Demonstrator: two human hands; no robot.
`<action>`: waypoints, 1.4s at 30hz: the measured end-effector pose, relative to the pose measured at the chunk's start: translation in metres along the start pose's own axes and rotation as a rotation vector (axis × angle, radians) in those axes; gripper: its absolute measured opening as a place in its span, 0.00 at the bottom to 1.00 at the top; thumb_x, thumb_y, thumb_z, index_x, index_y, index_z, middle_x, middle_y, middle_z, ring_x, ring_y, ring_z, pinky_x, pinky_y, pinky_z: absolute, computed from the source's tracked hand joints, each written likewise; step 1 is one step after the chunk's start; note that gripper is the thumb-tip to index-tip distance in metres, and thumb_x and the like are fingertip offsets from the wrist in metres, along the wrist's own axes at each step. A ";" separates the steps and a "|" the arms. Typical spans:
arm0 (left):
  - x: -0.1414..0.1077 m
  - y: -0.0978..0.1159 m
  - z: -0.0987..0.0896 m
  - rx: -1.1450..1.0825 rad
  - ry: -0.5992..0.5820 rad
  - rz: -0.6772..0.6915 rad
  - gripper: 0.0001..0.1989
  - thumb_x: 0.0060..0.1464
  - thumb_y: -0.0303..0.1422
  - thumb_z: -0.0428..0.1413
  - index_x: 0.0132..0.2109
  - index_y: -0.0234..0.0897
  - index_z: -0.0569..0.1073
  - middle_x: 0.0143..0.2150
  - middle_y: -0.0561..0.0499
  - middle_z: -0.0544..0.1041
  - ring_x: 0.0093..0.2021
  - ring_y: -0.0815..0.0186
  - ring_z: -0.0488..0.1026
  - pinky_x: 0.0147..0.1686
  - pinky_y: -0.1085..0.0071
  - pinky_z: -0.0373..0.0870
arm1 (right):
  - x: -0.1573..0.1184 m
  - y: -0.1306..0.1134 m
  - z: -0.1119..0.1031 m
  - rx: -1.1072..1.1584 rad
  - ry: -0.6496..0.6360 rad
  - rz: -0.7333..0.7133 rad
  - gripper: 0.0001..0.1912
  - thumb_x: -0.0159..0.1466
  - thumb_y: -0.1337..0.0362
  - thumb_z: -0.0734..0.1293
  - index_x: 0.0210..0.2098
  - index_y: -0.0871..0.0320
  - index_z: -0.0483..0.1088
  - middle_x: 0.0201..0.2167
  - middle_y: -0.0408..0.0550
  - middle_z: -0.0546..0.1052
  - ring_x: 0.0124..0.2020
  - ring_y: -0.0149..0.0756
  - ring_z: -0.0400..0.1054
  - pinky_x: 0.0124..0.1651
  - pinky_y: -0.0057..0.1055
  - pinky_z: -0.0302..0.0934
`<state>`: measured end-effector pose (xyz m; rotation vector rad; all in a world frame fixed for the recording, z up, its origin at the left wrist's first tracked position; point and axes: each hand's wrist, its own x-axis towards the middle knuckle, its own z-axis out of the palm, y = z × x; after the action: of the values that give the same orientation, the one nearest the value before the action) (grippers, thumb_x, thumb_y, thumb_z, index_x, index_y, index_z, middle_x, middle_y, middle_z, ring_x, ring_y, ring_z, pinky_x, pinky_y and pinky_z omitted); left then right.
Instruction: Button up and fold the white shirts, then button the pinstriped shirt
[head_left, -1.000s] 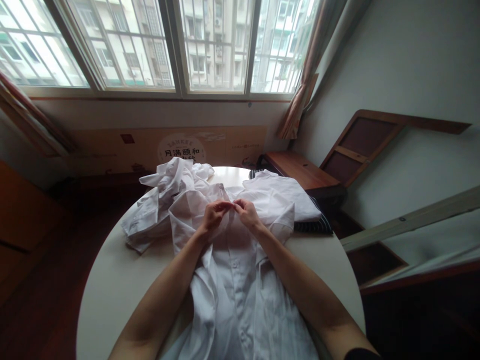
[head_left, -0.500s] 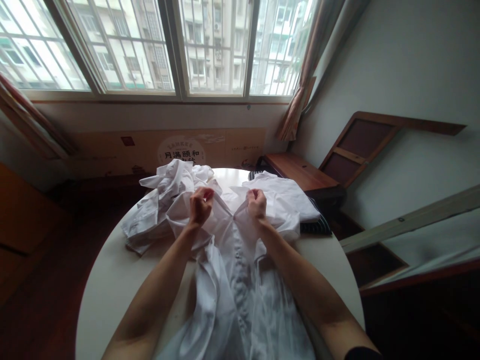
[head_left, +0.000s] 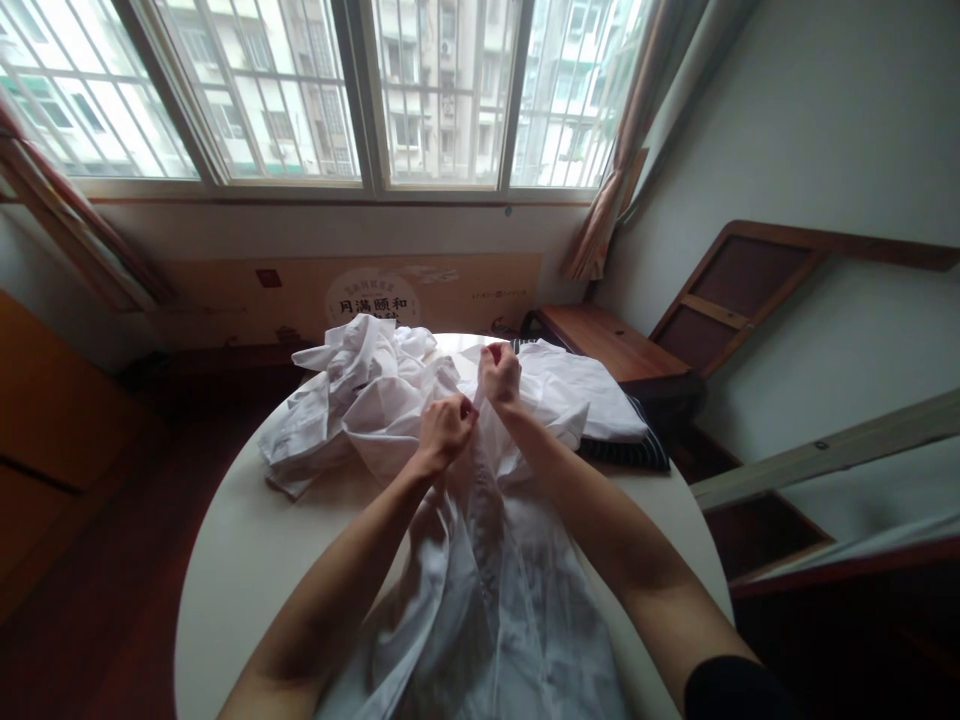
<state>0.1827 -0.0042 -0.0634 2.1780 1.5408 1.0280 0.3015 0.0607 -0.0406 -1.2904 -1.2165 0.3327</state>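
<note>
A white shirt (head_left: 487, 560) lies lengthwise on the round table (head_left: 240, 570), its button front running toward me and its lower part reaching the near edge. My left hand (head_left: 448, 430) is closed, pinching the shirt's front placket near the middle. A little farther away and to the right, my right hand (head_left: 500, 373) is closed on the same front, nearer the collar end. The cloth is drawn up between the two hands. The fingertips of both hands are partly hidden.
A crumpled heap of white clothes (head_left: 360, 370) sits at the table's back left. Folded white clothing (head_left: 592, 385) rests on dark striped cloth (head_left: 630, 450) at the back right. Beyond stand a wooden bench (head_left: 600, 340), a large printed box (head_left: 442, 285) and a barred window.
My left hand has moved right and toward me, my right hand slightly away from me. The shirt front, spread apart in a V before, is now drawn together between them.
</note>
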 end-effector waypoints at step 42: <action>-0.005 -0.030 0.012 -0.794 -0.017 -0.083 0.11 0.40 0.37 0.64 0.30 0.33 0.77 0.29 0.49 0.76 0.30 0.67 0.72 0.33 0.72 0.68 | -0.087 0.011 -0.044 -0.073 -0.366 -0.003 0.08 0.59 0.65 0.60 0.32 0.58 0.70 0.29 0.46 0.74 0.31 0.35 0.68 0.35 0.30 0.60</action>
<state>0.1692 0.0055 -0.0917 1.5449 0.9515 1.2970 0.3078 -0.0269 -0.0842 -1.3262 -1.5494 0.5439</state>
